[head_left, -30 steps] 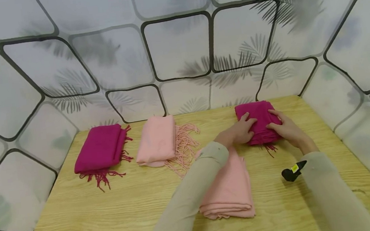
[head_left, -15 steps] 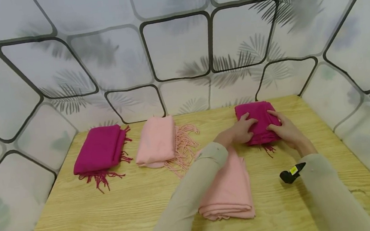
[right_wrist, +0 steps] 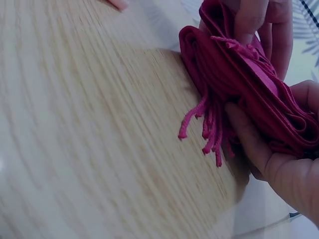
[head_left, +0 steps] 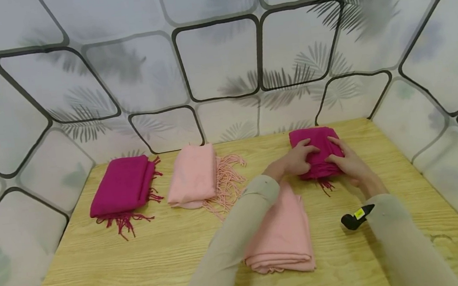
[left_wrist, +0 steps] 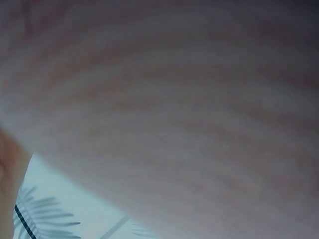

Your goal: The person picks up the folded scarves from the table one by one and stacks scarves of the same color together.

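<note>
Magenta cloth (head_left: 320, 142) at far R: L hand (head_left: 296, 160) has fingers clamped on its L side, R hand (head_left: 354, 165) ditto on R; folded pink cloth (head_left: 282, 233) nr L hand.

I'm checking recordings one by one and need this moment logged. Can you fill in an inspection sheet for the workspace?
Surface: wood-grain table.
Job's things: right magenta cloth, left magenta cloth, rear pink cloth and front pink cloth, all folded; the front one partly hidden by the left sleeve.
Clutter: nothing seen on the table; a black item with a yellow label sits by the right cuff.
Hands: left hand and right hand both hold the right magenta cloth.
Cables: nothing seen.
Surroundings: wall with leaf and rounded-block print.
</note>
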The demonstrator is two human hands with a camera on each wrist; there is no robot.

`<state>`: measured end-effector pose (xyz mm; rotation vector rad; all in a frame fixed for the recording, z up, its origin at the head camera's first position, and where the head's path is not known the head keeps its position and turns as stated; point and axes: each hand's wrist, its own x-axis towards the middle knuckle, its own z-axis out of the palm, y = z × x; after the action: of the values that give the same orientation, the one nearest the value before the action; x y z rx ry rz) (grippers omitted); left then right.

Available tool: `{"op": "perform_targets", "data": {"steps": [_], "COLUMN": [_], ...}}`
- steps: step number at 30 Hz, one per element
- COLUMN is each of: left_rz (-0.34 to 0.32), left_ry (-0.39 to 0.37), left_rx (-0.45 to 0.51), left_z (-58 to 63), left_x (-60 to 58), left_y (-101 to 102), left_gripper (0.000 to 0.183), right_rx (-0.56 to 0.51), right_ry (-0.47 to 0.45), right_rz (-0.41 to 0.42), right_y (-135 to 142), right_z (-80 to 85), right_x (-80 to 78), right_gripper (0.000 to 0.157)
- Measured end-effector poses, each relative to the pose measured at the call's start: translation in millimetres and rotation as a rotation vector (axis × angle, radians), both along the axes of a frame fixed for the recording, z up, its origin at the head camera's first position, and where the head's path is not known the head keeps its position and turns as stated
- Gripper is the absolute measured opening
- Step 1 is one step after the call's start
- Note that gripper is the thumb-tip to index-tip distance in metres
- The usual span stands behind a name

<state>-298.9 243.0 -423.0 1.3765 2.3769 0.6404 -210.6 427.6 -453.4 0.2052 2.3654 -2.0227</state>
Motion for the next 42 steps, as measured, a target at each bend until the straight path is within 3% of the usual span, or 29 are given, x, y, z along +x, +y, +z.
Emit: {"op": "perform_targets", "data": {"steps": [5, 12, 19, 24, 30, 38, 42], "left_rz": [0.049, 0.262, 0.401, 0.353, 0.278, 0.315, 0.274], "left_ry": [-0.038, -0.119, -0.208, -0.286, -0.321, -0.401, -0.446], "left_rx": [0.025, 0.102, 0.122, 0.128, 0.122, 0.165, 0.213], "left_z": [-0.7, 0.0, -1.2, -2.5, -0.5, -3.0, -3.8], "left_x": [4.5, 9.7, 8.8, 4.0, 2.2, 2.3, -1.3], "left_y": [3.7, 7.2, 3.7, -0.3, -0.2, -2.8, -4.8], "left_gripper": [0.043, 0.037, 0.045, 0.055, 0.066, 0.072, 0.072], "right_rx": [-0.068, -0.038, -0.021, -0.008, -0.012, -0.035, -0.056], "right_ry": [-0.004, 0.006, -0.008, -0.02, -0.008, -0.02, -0.013], "right_rz": [-0.014, -0.054, -0.066, -0.062, -0.065, -0.051, -0.051], "right_y": [-2.5, -7.2, -9.9, -8.5, -7.2, -8.9, -10.3], "right_z": [-2.8, -4.1, -3.3, -4.4, -2.7, -4.5, -4.1], "right_x": [1.4, 2.5, 2.0, 2.3, 2.6, 3.8, 3.9], "right_gripper": [0.074, 0.076, 0.077, 0.078, 0.078, 0.078, 0.079]}}
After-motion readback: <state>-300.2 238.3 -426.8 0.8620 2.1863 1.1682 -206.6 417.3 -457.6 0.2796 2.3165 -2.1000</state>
